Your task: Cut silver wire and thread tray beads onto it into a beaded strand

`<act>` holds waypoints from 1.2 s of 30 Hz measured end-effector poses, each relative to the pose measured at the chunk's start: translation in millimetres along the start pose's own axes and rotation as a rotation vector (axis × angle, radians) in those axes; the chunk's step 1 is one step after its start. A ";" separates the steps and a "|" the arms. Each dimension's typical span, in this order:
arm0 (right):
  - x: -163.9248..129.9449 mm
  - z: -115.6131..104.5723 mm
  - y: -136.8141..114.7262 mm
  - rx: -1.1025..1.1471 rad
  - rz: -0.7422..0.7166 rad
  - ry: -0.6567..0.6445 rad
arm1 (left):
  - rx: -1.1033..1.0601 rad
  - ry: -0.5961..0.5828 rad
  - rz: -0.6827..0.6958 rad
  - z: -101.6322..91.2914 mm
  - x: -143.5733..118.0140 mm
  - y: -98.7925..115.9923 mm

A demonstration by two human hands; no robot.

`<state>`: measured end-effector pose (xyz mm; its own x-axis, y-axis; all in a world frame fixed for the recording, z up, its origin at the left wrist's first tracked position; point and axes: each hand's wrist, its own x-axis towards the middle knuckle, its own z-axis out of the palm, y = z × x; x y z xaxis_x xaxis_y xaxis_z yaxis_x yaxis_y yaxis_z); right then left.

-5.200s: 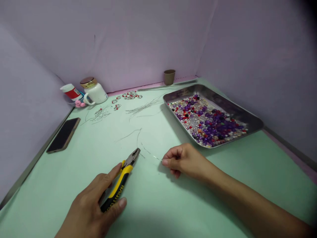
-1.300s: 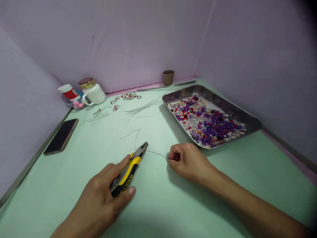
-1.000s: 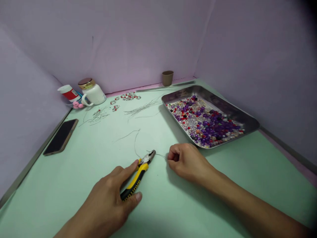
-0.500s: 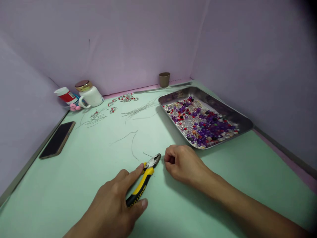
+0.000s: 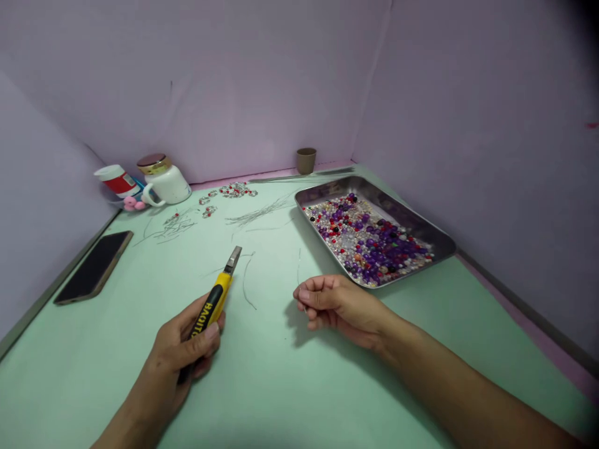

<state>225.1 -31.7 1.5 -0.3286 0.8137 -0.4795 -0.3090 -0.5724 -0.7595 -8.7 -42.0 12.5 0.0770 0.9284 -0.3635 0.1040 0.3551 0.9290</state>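
My left hand (image 5: 187, 343) is closed around yellow-and-black pliers (image 5: 213, 305), whose metal jaws point up and away over the table. Between the thumb and fingertips of my right hand (image 5: 332, 305) is a thin piece of wire (image 5: 299, 265), one end sticking up and a short end showing below the fingers. A curved wire (image 5: 246, 287) lies on the table between the two hands. Just beyond my right hand stands a metal tray (image 5: 322, 243) holding many purple, red, white and black beads (image 5: 374, 240).
Cut wires (image 5: 262, 211) lie mid-table, with more wire pieces (image 5: 173, 232) to the left. Small wire-and-red-bead pieces (image 5: 236, 190) sit near the back wall. A phone (image 5: 96, 267), a white lidded mug (image 5: 171, 184), a red-and-white cup (image 5: 119, 181) and a brown cup (image 5: 306, 161) line the edges.
My left hand has drawn the pliers left and turned them upright, away from my right hand. My right hand has rolled from a fist to a fingertip pinch, with the wire now plainly visible.
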 end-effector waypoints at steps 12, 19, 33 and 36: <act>0.9 -2.2 5.9 0.120 -0.021 -0.096 | -0.126 0.000 -0.023 -3.4 2.3 -2.3; -3.2 0.4 5.5 0.105 -0.001 -0.046 | -0.084 -0.003 0.005 -0.3 3.5 -2.4; -2.2 22.4 26.9 0.014 -0.164 -0.085 | -0.376 -0.334 -0.013 16.5 -6.2 -0.7; -1.7 30.4 35.7 0.014 -0.167 -0.106 | -0.437 -0.400 -0.056 22.4 -6.8 -4.7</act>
<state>187.5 -56.7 -11.4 -0.3635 0.8826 -0.2981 -0.3789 -0.4324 -0.8182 12.5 -52.4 9.1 0.4600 0.8238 -0.3313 -0.2929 0.4930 0.8192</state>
